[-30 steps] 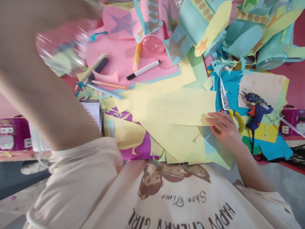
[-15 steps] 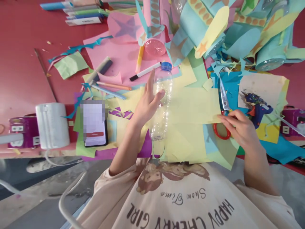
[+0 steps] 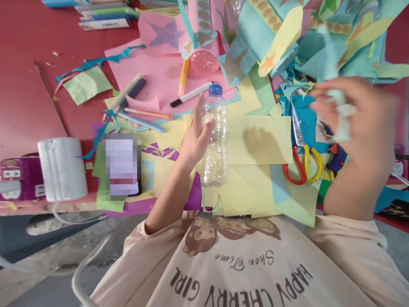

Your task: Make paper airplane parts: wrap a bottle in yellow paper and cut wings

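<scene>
Lying on yellow paper point(image 3: 255, 145), cap toward 12 o'clock, our empty clear bottle point(image 3: 215, 145) looks light, thin-walled, slick, apt to roll. Our left hand point(image 3: 193, 138) rests at its 9 o'clock side, fingers spread, not gripping. We would grasp mid-body. Our right hand point(image 3: 361, 123), at 3 o'clock, is blurred; we cannot tell its grip.

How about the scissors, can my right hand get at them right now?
Probably yes. The right hand is raised just right of the scissors, whose red and yellow handles lie uncovered on the paper. The hand is blurred and may hold a pale scrap, which could hinder a grip.
</scene>
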Tool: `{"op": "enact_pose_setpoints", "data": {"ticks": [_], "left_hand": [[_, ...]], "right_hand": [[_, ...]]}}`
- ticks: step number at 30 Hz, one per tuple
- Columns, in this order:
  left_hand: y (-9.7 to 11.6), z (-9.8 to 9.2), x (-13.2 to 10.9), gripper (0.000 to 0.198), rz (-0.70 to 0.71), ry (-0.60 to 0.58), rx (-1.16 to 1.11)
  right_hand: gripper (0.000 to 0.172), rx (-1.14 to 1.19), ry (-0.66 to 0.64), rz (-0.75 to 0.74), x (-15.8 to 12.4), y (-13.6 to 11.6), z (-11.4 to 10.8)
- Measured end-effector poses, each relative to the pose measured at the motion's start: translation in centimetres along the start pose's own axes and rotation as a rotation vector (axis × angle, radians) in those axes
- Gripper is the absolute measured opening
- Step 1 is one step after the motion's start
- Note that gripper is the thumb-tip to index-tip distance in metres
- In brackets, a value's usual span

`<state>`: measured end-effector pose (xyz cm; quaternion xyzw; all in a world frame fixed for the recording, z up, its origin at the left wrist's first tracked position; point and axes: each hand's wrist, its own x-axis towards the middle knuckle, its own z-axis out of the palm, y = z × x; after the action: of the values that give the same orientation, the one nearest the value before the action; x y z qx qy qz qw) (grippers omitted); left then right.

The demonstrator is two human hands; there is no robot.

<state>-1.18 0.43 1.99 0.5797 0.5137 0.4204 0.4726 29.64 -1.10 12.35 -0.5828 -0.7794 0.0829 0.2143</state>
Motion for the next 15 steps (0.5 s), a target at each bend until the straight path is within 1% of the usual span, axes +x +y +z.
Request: {"op": "enact_pose_setpoints", "data": {"ticks": [2, 3, 4, 6, 9, 11, 12, 14, 15], "left_hand": [[0.0, 0.1, 0.0, 0.066, -0.013, 0.001, 0.0], [-0.1, 0.1, 0.0, 0.067, -0.012, -0.001, 0.008], [-0.2, 0.0, 0.0, 0.068, -0.007, -0.005, 0.019], [-0.3, 0.0, 0.1, 0.067, 0.005, -0.013, 0.045], [-0.3, -0.2, 0.2, 0.066, 0.012, -0.018, 0.073], [0.0, -0.1, 0.1, 0.07, 0.019, -0.017, 0.06], [0.2, -0.1, 0.1, 0.071, 0.013, -0.018, 0.033], [0.6, 0.1, 0.0, 0.071, -0.025, -0.033, -0.05], [0.8, 0.2, -0.1, 0.07, -0.053, -0.024, -0.092]], "right_hand": [[0.053, -0.284, -0.222, -0.046, 0.6, 0.4, 1.0], [0.053, -0.368, -0.241, -0.059, 0.6, 0.4, 1.7], [0.052, -0.385, -0.236, -0.084, 0.4, 0.1, 2.3], [0.05, -0.334, -0.192, -0.12, -0.7, -1.2, 3.5], [0.042, -0.161, -0.266, -0.154, -2.8, -4.3, 4.8], [0.043, -0.016, -0.35, -0.15, -3.6, -6.4, 5.7], [0.046, 0.051, -0.373, -0.153, -3.6, -7.1, 6.2], [0.052, 0.155, -0.371, -0.137, -3.1, -8.1, 7.5], [0.055, 0.203, -0.354, -0.097, -2.7, -8.2, 8.2]]}}
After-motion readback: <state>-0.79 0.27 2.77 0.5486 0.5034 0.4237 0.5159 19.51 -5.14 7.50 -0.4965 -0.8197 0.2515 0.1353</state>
